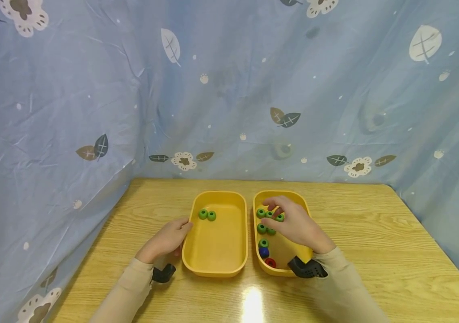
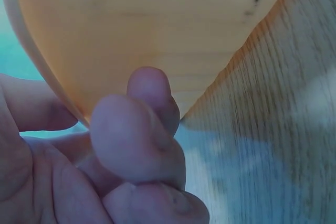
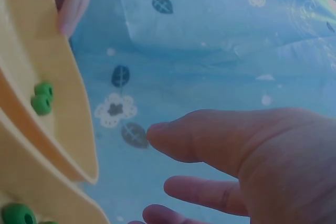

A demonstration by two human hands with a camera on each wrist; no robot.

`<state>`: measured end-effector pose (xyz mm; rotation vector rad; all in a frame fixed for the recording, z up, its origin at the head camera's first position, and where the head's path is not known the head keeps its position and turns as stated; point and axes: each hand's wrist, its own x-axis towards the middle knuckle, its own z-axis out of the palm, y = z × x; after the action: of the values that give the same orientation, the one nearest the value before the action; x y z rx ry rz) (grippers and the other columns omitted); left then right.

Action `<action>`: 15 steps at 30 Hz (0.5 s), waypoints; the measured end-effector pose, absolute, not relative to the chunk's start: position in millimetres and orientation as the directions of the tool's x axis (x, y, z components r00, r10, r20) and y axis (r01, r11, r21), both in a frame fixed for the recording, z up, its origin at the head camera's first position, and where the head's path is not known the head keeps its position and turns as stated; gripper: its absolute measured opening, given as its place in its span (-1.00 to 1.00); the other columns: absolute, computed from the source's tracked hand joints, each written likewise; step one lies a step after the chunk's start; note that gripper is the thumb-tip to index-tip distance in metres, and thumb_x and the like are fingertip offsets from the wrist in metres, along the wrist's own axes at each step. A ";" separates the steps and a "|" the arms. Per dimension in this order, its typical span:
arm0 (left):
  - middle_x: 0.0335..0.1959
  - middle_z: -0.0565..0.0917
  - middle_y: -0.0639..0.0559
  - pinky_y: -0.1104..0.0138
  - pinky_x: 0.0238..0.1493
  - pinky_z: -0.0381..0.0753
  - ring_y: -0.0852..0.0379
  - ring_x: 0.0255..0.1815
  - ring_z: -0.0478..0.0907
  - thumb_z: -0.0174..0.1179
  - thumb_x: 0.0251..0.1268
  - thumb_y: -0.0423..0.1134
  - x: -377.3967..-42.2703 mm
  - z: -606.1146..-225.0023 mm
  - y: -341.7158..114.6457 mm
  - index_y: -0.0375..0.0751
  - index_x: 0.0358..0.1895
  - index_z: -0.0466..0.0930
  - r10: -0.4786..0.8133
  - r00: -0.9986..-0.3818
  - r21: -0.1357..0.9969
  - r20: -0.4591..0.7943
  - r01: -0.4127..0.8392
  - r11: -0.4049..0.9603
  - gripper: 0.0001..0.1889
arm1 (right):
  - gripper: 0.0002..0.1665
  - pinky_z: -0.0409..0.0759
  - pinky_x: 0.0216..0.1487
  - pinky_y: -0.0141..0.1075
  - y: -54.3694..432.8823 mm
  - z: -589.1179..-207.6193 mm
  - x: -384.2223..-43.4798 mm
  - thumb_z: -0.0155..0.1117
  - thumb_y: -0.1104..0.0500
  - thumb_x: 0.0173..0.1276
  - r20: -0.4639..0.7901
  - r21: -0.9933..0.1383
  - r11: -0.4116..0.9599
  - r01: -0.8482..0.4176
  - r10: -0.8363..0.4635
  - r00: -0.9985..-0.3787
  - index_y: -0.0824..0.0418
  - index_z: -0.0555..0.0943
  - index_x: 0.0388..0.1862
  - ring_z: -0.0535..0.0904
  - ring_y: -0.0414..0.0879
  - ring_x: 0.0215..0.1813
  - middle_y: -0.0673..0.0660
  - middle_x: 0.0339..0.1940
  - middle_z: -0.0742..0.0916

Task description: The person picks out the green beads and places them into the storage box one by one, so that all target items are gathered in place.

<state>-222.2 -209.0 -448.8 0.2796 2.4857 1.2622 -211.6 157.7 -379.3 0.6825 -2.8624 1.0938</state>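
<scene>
Left hand [image 1: 168, 238] holds, right hand [image 1: 295, 225] hovers.
The left grip pinches the left edge of the left tray [image 1: 217, 249]; two green beads [image 1: 212, 216] sit near that tray's far left corner. The right grip is spread over more beads [image 1: 263, 243] in the right tray [image 1: 283, 250].

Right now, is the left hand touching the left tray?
Touching: in the left wrist view, the left hand pinches the left tray at its edge.
</scene>
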 end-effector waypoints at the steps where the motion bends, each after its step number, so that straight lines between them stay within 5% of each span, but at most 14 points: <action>1: -0.73 0.44 -0.04 0.19 -0.59 0.49 0.03 -0.77 0.37 -0.19 0.77 -0.08 -222.1 -448.8 -209.1 -0.29 0.49 0.39 0.321 -0.924 0.810 -0.210 0.020 0.586 -0.52 | -0.46 0.66 -0.12 -0.21 158.9 -379.7 -212.2 0.41 0.04 0.49 0.152 -0.633 0.664 -0.397 -0.396 -0.905 0.23 0.58 0.34 0.67 0.02 0.00 0.17 0.13 0.69; 15: -0.73 0.45 -0.01 0.20 -0.58 0.51 0.07 -0.79 0.36 -0.19 0.77 -0.08 -221.2 -447.5 -207.1 -0.24 0.57 0.32 0.296 -0.930 0.798 -0.218 0.004 0.602 -0.49 | -0.51 0.66 -0.05 -0.13 166.5 -388.1 -222.0 0.41 0.05 0.48 0.039 -0.613 0.712 -0.343 -0.405 -0.913 0.27 0.60 0.26 0.65 0.07 0.00 0.24 0.14 0.70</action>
<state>-221.2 -207.1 -447.5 0.2427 2.5036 1.2457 -222.0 166.5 -388.1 0.6565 -2.9966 1.0414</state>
